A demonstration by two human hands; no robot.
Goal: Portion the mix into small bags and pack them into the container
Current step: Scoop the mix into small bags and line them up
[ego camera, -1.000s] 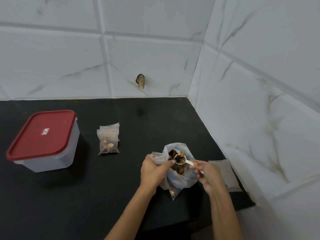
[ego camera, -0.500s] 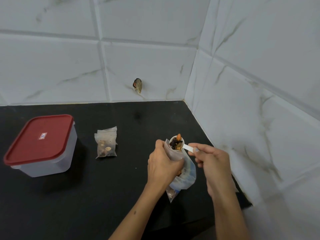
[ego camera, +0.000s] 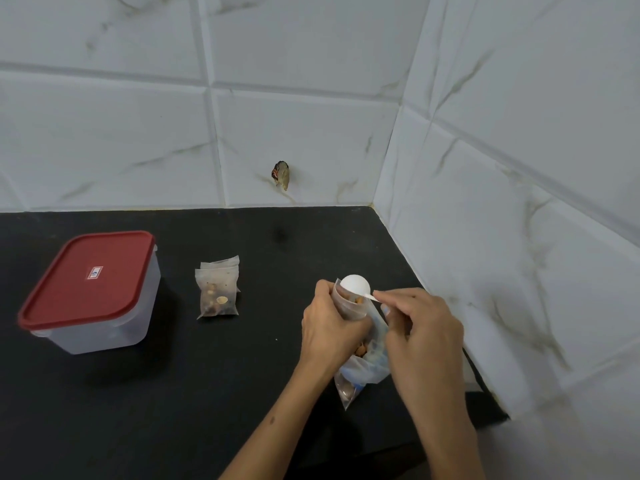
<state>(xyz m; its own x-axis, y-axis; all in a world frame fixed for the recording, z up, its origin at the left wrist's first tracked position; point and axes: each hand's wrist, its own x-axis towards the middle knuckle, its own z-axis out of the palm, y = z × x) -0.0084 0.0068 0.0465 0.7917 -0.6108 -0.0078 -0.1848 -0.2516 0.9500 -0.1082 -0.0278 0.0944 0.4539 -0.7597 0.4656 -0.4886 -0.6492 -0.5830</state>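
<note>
Tipping a scoop of mix into a small bag [ego camera: 349,306] was my step; next I judged it needed sealing. The container [ego camera: 93,292] sat lidded at left, filled bags [ego camera: 217,292] beside it. My left hand [ego camera: 329,327] gripped the bag's mouth; my right hand [ego camera: 420,322] pinched the upturned spoon [ego camera: 355,285].

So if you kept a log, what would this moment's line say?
left hand: holds small bag | right hand: tips white scoop over it | filled bags: on counter | container: lidded
</note>
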